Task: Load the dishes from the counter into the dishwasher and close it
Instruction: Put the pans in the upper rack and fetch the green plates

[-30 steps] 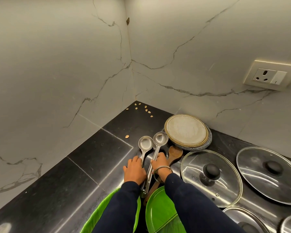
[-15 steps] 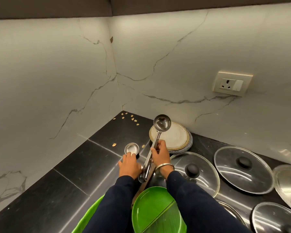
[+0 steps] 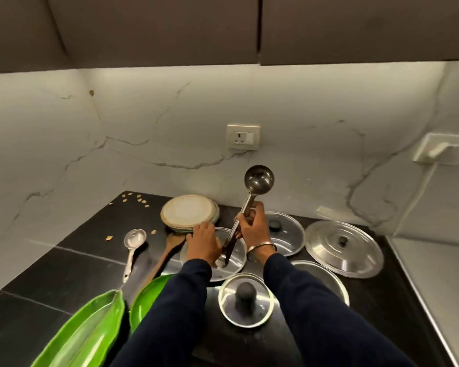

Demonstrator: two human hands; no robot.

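My right hand (image 3: pixel 252 229) grips the handle of a large steel ladle (image 3: pixel 259 180), held up over the black counter (image 3: pixel 64 263) with its bowl uppermost. My left hand (image 3: pixel 204 241) hovers with spread fingers over a glass lid (image 3: pixel 236 255), close to a stack of round plates (image 3: pixel 188 213). A smaller steel ladle (image 3: pixel 134 238) and a wooden spatula (image 3: pixel 167 251) lie on the counter to the left. Two green leaf-shaped plates (image 3: pixel 90 332) sit at the near left. The dishwasher is not in view.
Several lids lie on the right: a steel one (image 3: pixel 343 247), a small one with a black knob (image 3: pixel 245 299), a glass one (image 3: pixel 284 234) behind my right hand. Seeds (image 3: pixel 138 198) are scattered in the back corner. A wall socket (image 3: pixel 243 137) and dark upper cabinets sit above.
My right hand has lifted the large ladle higher. My left hand has let go of the smaller ladle, which now lies on the counter, and moved right over the glass lid. The view has swung right.
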